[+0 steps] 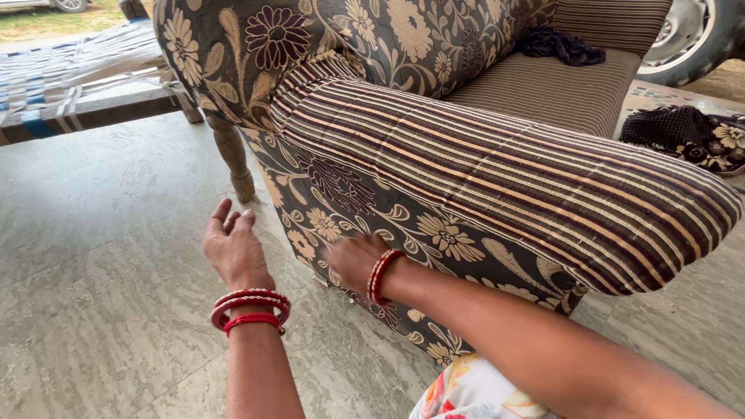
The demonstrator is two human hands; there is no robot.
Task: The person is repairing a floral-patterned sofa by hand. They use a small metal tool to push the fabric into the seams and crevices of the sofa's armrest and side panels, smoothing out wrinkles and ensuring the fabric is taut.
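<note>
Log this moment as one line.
left hand: open, over floor | right hand: on sofa side below armrest

My armchair [365,194] wears dark brown cloth with cream and tan flowers, and its armrest [497,167] runs in brown, cream and orange stripes. Red bangles [250,309] ring my wrists above the grey-green marbled floor [101,256]. The cot [70,74] has blue-and-white webbing.
</note>
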